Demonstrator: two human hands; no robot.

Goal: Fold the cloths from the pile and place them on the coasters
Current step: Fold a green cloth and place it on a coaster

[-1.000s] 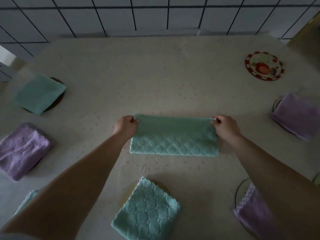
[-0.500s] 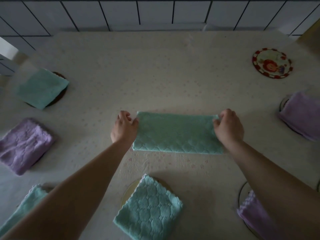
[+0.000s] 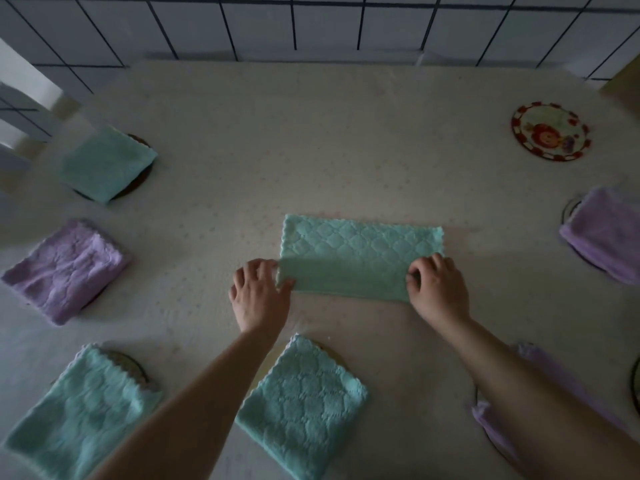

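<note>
Teal cloth (image 3: 360, 258) lies pinched between left hand (image 3: 259, 296) and right hand (image 3: 438, 289).

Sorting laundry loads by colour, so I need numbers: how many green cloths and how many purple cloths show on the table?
Green cloths: 4 (far left, near left, near centre, and the one being folded)
Purple cloths: 3 (left, far right, near right, partly hidden by the forearm)
Total: 7

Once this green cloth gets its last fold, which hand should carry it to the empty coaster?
Right, probably. The only bare coaster sits far right, on the right hand's side; the left hand would have to cross over the green cloth.
</note>
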